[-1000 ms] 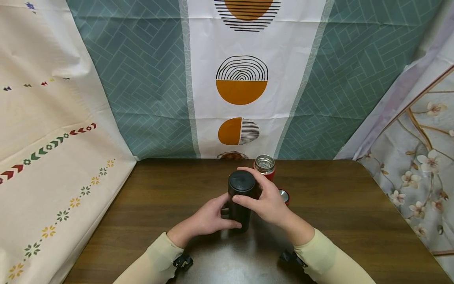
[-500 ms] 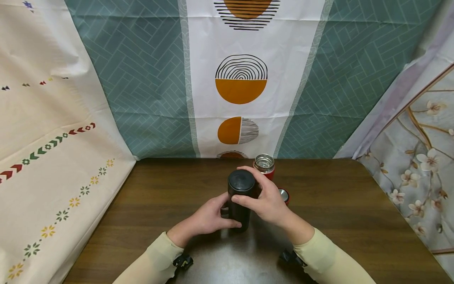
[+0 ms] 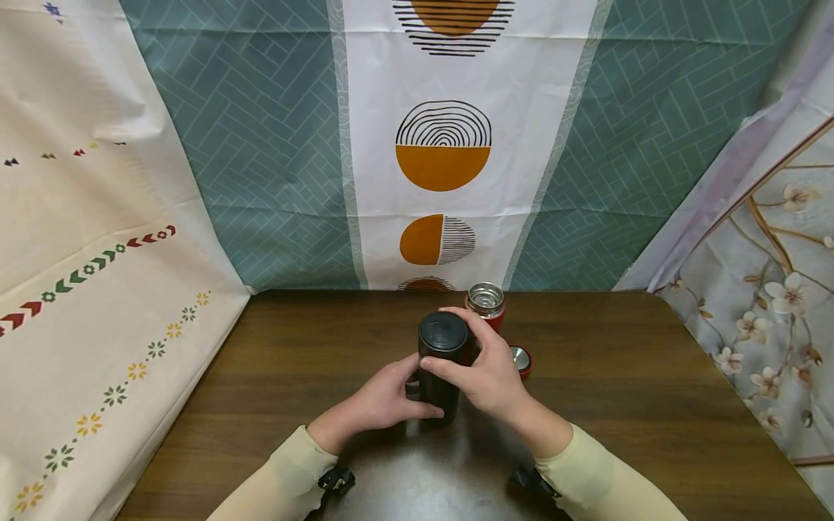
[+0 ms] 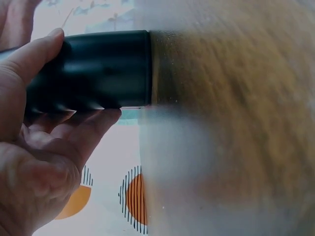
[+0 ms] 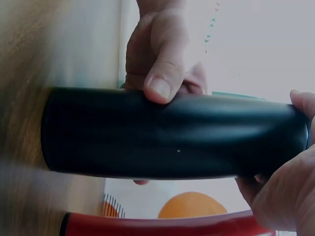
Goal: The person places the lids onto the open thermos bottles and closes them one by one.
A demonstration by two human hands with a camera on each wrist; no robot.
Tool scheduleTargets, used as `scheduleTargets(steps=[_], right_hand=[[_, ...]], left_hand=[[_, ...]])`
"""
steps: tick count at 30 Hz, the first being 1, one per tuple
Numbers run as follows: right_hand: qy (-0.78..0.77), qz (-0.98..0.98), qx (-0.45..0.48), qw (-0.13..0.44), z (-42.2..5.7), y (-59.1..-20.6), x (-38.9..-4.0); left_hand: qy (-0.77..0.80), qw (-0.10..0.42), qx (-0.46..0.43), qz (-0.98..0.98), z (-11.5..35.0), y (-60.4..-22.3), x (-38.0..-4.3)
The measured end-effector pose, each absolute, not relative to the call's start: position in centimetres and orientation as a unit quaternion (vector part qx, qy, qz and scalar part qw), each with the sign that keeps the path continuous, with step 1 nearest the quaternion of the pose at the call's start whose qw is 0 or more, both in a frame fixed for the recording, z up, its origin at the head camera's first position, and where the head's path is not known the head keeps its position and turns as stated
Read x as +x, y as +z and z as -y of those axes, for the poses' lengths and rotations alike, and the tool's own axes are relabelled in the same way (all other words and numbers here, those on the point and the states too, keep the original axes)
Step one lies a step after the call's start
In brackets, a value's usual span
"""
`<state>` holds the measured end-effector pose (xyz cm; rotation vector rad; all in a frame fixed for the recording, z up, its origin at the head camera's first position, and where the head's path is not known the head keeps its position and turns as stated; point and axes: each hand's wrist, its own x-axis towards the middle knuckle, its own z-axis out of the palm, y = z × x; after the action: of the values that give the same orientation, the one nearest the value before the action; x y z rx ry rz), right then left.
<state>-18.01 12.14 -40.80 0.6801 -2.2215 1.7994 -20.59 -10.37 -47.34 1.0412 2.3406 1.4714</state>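
Observation:
A tall black thermos flask [image 3: 441, 396] stands upright on the wooden table, its round black top facing up. Low on its body, my left hand [image 3: 383, 399] grips it, thumb in front and fingers behind. My right hand [image 3: 490, 367] holds the upper end, with the thumb across the near side and the fingers round the far right. In the right wrist view the flask [image 5: 177, 140] spans the picture, its base against the table. The left wrist view shows the left fingers [image 4: 96, 130] along the lower body. My right palm hides part of the top's right side.
Behind my right hand stands an open red flask [image 3: 486, 300] with a steel mouth. A red-rimmed lid [image 3: 522, 359] lies close by on the right. Patterned cloths hang behind and beside the wooden table [image 3: 619, 405].
My right hand has turned slightly round the flask's top, its thumb sliding left and its wrist shifting inward. The left hand and the flask stay in place.

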Motion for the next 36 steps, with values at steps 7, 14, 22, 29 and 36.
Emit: scheduleTargets(steps=[7,14,22,29,36], right_hand=[[0.623,0.743,0.219,0.112,-11.7,-40.9,-17.5],[0.617,0.749,0.216,0.102,-11.7,-40.9,-17.5],[0.615,0.729,0.296,0.052,-12.9,-40.9,-18.6],[0.649,0.661,0.375,0.008,-13.4,-40.9,-19.4],[0.656,0.647,0.389,-0.009,-13.6,-40.9,-19.6]], left_hand=[[0.494,0.096,0.349,-0.79,10.4,-47.3,-20.5],[0.491,0.096,0.347,-0.793,10.4,-47.3,-20.5],[0.484,0.097,0.349,-0.796,10.4,-47.4,-20.7],[0.486,0.117,0.348,-0.793,10.6,-47.2,-20.7],[0.488,0.125,0.347,-0.791,10.6,-47.2,-20.7]])
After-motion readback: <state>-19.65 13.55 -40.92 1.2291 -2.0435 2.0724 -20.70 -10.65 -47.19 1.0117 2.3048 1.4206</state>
